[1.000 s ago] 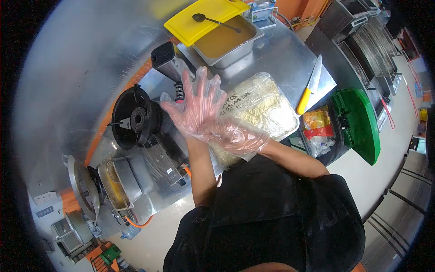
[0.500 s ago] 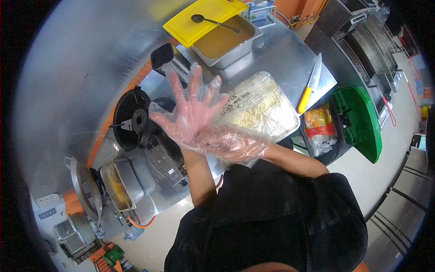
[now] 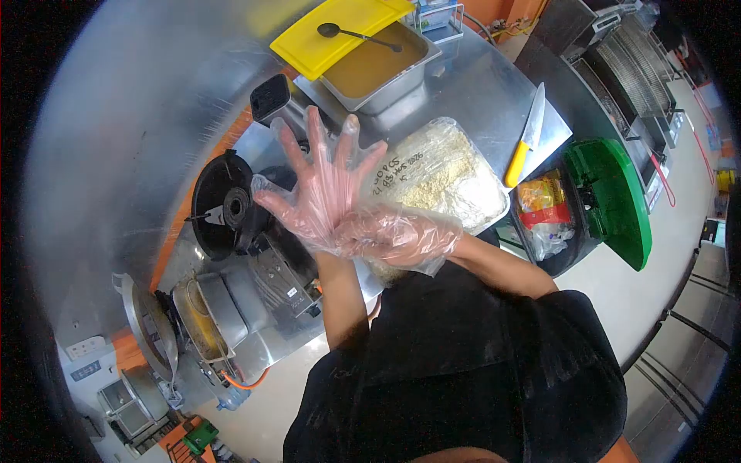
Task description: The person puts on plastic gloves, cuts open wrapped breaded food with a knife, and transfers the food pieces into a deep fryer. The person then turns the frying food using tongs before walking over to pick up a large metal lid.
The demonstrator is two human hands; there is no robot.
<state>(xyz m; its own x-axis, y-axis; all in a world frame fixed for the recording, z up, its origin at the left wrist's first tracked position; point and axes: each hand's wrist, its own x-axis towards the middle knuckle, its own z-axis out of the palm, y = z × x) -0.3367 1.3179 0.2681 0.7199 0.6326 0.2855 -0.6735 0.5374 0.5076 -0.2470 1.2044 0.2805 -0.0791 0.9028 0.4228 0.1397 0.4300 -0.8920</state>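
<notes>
Grasping splayed left hand [image 3: 323, 189] with right hand [image 3: 397, 238].

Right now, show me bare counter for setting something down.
The widest bare patch of shiny steel counter lies between the rectangular steel pan, plastic-wrapped white tray and yellow-handled steel knife; a smaller one lies right of the knife. The left side is crowded around the round black burner.
</notes>
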